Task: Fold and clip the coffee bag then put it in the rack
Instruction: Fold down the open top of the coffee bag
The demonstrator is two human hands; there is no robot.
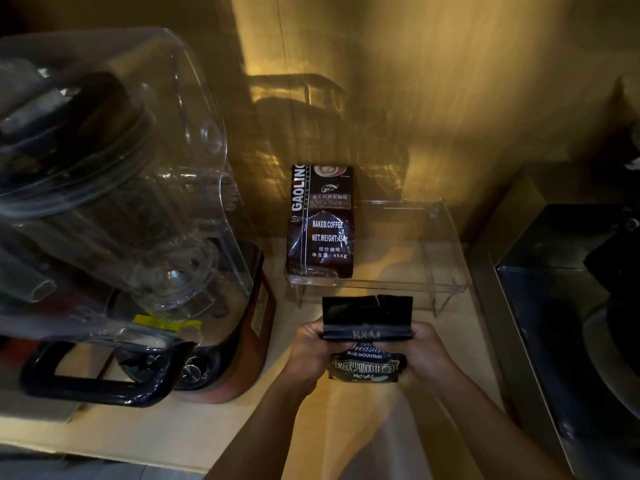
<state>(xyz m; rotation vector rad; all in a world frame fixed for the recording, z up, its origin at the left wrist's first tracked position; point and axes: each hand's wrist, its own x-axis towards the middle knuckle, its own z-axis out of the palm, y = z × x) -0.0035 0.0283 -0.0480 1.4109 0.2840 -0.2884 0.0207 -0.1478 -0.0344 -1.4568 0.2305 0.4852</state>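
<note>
A black coffee bag (367, 355) labelled Blue Mountain stands on the counter in front of me. My left hand (310, 355) grips its left edge and my right hand (427, 355) grips its right edge, both at a crease below the opened top flap (367, 311), which stands upright. Just behind it sits a clear acrylic rack (433, 258). A second dark coffee bag (322, 221), marked Baked Coffee, stands in the rack's left part. No clip is visible.
A blender with a clear sound cover (114, 174) and black handle (93, 379) fills the left side on a red base (256, 327). A dark metal machine (568, 306) stands at the right. A gold wall (415, 81) lies behind.
</note>
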